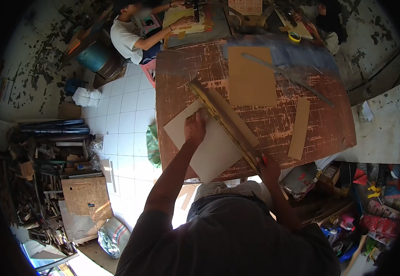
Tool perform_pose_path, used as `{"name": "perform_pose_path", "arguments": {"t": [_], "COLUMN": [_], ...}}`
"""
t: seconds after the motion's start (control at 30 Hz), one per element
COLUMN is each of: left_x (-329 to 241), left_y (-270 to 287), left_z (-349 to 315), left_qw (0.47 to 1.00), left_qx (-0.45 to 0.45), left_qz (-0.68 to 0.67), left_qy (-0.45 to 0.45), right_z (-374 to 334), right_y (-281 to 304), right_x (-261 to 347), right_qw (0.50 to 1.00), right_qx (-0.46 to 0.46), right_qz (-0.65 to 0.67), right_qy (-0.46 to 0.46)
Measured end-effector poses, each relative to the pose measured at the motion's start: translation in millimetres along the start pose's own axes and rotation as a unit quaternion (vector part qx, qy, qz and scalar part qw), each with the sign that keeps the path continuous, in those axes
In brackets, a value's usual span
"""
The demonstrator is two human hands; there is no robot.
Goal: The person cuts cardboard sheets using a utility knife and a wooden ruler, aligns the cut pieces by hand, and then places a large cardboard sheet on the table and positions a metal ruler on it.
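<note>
A greyish-beige cardboard sheet (218, 149) lies at an angle on the near left of the worn brown table. Across its right side runs a long, narrow yellow-brown straight bar (227, 126). My left hand (195, 128) rests on the sheet left of the bar, its fingers curled in; what they hold, if anything, is hidden. At the bar's near end, by the table edge, my right hand (269, 171) is closed around a small red tool (265, 159), mostly covered by the fingers. A browner cardboard strip (236, 115) shows along the bar's right side.
A larger brown cardboard sheet (252, 83), a grey metal ruler (308, 86) and a narrow cardboard strip (299, 129) lie farther right on the table (328, 124). Two people work beyond, near yellow tape (294, 37). Scrap wood (30, 184) is piled at left.
</note>
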State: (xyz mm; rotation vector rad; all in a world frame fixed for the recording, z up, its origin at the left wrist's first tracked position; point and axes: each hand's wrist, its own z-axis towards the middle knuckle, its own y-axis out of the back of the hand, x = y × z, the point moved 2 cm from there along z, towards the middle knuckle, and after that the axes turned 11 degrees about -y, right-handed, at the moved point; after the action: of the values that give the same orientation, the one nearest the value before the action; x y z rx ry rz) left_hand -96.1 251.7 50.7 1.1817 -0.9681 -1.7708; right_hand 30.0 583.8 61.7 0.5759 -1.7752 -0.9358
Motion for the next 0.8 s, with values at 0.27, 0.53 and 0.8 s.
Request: {"name": "perform_pose_path", "arguments": {"t": [0.27,0.53,0.8], "left_x": [-8,0,2], "left_y": [9,-3,-13], "left_z": [-10,-5,-10], "left_qw": [0.993,0.991,0.993], "left_qx": [0.074,0.085,0.035], "left_qz": [0.072,0.067,0.078], "left_qy": [-0.056,-0.078,-0.084], "right_z": [-32,-38,-57], "right_y": [-25,-31,-19], "right_x": [7,9,28], "right_qw": [0.996,0.998,0.999], "right_qx": [0.035,0.001,0.012], "right_qz": [-0.065,-0.042,-0.031], "right_qy": [-0.058,-0.048,0.016]}}
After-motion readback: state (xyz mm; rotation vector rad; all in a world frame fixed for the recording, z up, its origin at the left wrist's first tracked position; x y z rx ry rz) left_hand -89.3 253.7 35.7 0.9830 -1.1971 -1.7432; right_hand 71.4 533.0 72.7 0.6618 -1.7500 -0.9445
